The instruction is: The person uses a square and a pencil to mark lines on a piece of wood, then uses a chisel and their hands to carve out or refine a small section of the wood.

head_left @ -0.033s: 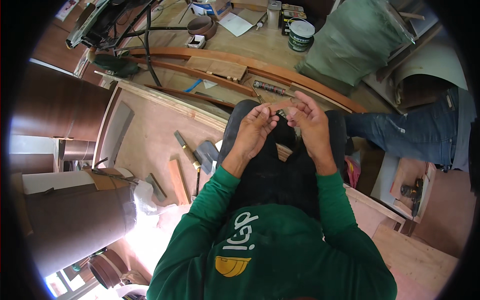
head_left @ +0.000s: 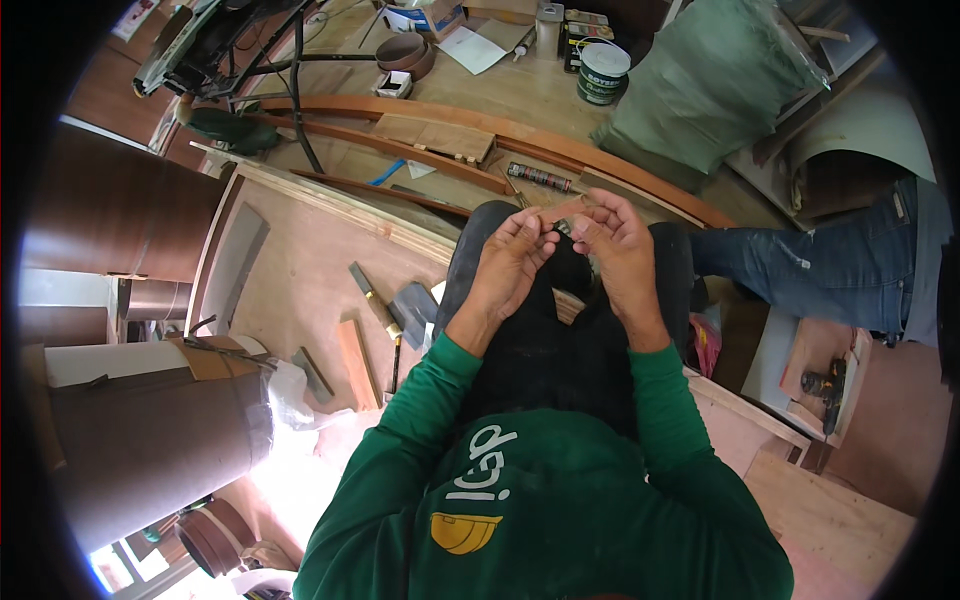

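Right now, at the centre of the frame:
Left hand: your fingers curl closed, pinching one end of a small dark object.
Right hand: your fingertips pinch the other end of the same piece; what it is, you cannot tell.
Small dark object: held between both hands above your black-clad knees, just above frame centre.
Chisel: lies on the plywood floor, left of your left forearm.
Paint tin: top centre, well apart.
Another person's jeans leg: right side.
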Tool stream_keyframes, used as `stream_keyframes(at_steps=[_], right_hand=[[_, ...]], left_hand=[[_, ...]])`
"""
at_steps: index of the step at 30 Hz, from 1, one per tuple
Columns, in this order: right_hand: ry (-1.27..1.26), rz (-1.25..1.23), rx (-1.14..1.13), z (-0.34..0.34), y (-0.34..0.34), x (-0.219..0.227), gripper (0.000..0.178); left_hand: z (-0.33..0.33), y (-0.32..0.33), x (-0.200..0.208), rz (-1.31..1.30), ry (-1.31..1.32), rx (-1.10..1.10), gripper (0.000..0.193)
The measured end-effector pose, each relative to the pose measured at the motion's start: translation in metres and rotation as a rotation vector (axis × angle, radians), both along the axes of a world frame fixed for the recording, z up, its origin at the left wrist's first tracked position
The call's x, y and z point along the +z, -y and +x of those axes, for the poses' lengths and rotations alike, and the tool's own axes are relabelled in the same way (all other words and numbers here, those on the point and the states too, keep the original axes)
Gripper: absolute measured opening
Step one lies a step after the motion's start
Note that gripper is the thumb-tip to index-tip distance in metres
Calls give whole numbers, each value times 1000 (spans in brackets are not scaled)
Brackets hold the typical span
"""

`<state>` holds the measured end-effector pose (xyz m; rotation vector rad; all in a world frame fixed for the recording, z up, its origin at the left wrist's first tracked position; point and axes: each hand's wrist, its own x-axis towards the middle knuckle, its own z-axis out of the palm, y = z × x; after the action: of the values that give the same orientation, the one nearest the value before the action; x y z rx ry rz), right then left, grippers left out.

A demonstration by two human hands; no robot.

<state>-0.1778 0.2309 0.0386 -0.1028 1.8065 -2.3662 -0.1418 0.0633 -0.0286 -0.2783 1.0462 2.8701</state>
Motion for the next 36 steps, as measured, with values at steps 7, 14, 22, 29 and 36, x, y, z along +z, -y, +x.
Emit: stream_keyframes(at_steps=[7,14,22,29,36], right_hand=[[47,-22,-74,-7,22,-13,24],[22,92,-21,-22,15,-18,24],[53,188,273,-19,-11,-5,22],[80,140,249,-12,-13,-25,19],[172,-38,388,-11,-25,-31,19]], left_hand=[[3,-14,4,2,-50,14,24],[5,-10,5,-294,-63,22,32],[-5,9,27,-318,-120,-91,41],[-1,9,14,-341,-51,-125,34],[3,14,25,-293,11,-231,23]])
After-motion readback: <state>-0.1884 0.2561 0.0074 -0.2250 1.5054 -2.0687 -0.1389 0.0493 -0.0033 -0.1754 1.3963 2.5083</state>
